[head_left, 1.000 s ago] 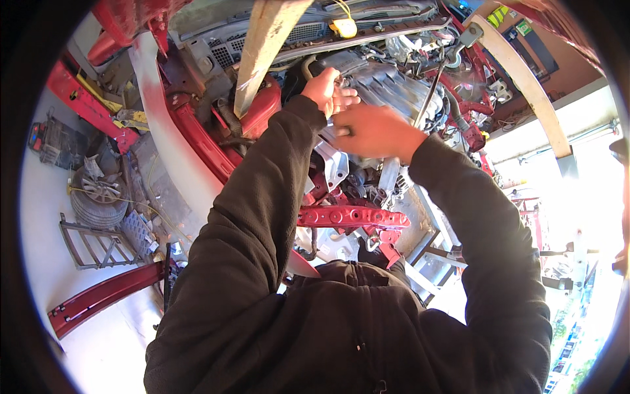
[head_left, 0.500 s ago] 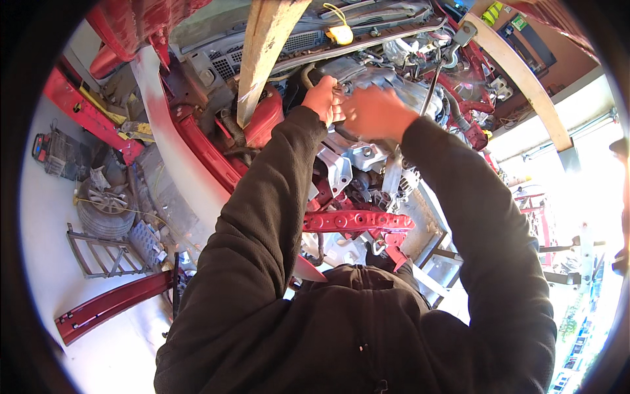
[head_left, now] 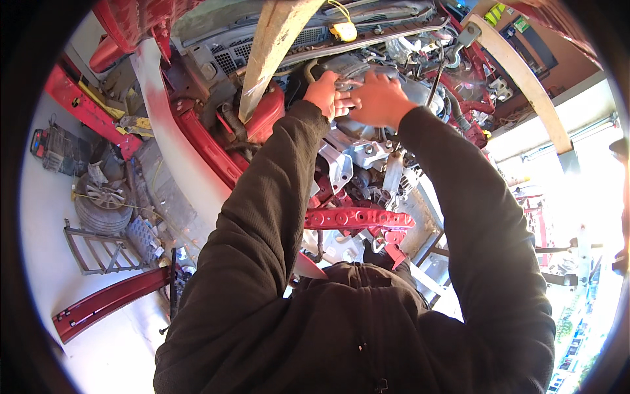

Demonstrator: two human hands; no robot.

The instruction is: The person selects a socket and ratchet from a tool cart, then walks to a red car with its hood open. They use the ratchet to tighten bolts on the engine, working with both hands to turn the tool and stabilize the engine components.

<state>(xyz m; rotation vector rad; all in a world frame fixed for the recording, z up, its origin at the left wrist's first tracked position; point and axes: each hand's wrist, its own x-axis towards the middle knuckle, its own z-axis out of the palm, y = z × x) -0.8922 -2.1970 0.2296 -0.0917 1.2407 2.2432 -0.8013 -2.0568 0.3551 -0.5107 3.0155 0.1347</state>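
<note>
Over the engine [head_left: 357, 62] of a partly stripped red car, my two hands meet close together. My left hand [head_left: 321, 95] is closed, its fingers curled toward the right. Close against it, my right hand [head_left: 382, 102] is bent over with its fingertips near the left fingers. A small silvery piece shows between them, too little of it to name. Just below the hands sit a silver metal bracket [head_left: 336, 167] and other engine parts. Nearer my body runs a red front crossmember [head_left: 357, 218] with holes.
A wooden beam [head_left: 272, 56] slants down left of my hands. At right, a second wooden beam [head_left: 525, 88] carries a hook and a metal rod [head_left: 435, 82]. A yellow object [head_left: 343, 31] hangs on a loop. A wheel [head_left: 104, 205] and a metal rack [head_left: 102, 249] lie at left.
My right hand, blurred before, is now sharp and sits slightly higher with its fingers against the left hand's. My left hand has hardly moved.
</note>
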